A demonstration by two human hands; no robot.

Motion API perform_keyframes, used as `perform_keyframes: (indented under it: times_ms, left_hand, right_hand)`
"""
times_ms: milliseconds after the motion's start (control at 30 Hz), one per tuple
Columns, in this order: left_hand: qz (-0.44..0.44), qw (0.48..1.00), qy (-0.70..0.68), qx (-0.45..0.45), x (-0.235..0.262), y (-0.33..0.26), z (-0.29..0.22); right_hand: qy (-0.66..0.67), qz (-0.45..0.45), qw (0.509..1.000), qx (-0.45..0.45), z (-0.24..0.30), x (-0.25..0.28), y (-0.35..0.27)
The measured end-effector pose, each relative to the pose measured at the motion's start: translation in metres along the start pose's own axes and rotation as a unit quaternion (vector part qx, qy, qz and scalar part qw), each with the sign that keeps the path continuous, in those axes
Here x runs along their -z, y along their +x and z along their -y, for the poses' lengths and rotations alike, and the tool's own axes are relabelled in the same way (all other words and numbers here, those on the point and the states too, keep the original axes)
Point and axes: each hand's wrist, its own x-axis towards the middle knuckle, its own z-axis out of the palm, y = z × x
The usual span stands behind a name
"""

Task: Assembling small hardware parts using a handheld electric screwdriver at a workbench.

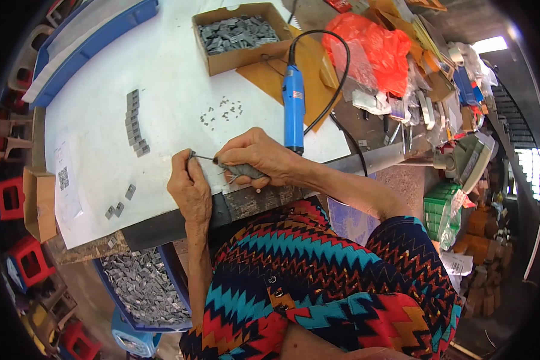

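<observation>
My left hand (189, 191) is closed in a pinch on a small grey part (191, 154) near the table's front edge. In my right hand (255, 155) is a hand tool with a grey wrapped handle (246, 171). Its thin metal shaft (204, 158) points left and its tip meets the grey part or comes very close to it. Beyond the hands lie scattered tiny metal pieces (224, 110). A row of small grey blocks (132, 123) stands further left, and a few loose ones (119, 209) rest nearer the front edge.
A blue electric screwdriver (294, 108) with a black cable is right of the hands. Behind sits a cardboard box (218, 63) of grey parts. A blue bin (180, 277) filled with grey parts is below the table edge. Red plastic bags (366, 45) pile up at the back right.
</observation>
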Motion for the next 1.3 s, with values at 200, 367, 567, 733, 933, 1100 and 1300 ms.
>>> perform_keyframes:
  times_ms: [200, 367, 567, 733, 933, 1100, 1300]
  left_hand:
    - [0.026, 0.998, 0.047, -0.014, 0.002, 0.0, 0.004]
    - [0.026, 0.996, 0.081, -0.016, 0.008, 0.001, 0.004]
    - [0.015, 0.997, 0.043, -0.06, -0.004, 0.004, 0.007]
    - [-0.004, 1.0, 0.007, -0.018, -0.001, 0.002, 0.012]
    - [-0.011, 0.997, -0.069, 0.031, -0.001, 0.002, 0.008]
    - [0.014, 0.976, -0.194, 0.095, 0.003, 0.002, 0.005]
    - [0.011, 0.958, -0.256, 0.126, 0.006, 0.006, 0.004]
  right_hand:
    - [-0.249, -0.017, 0.966, 0.063, 0.003, -0.001, 0.011]
    - [-0.583, 0.001, 0.762, 0.282, 0.004, -0.011, 0.006]
    - [-0.78, 0.008, 0.501, 0.376, 0.009, -0.011, 0.0]
    - [-0.734, -0.05, 0.586, 0.341, 0.022, -0.019, -0.001]
    - [-0.585, -0.15, 0.699, 0.382, 0.026, -0.022, 0.003]
    - [-0.529, -0.164, 0.693, 0.461, 0.034, -0.026, 0.015]
    - [-0.639, -0.259, 0.542, 0.48, 0.037, -0.028, 0.034]
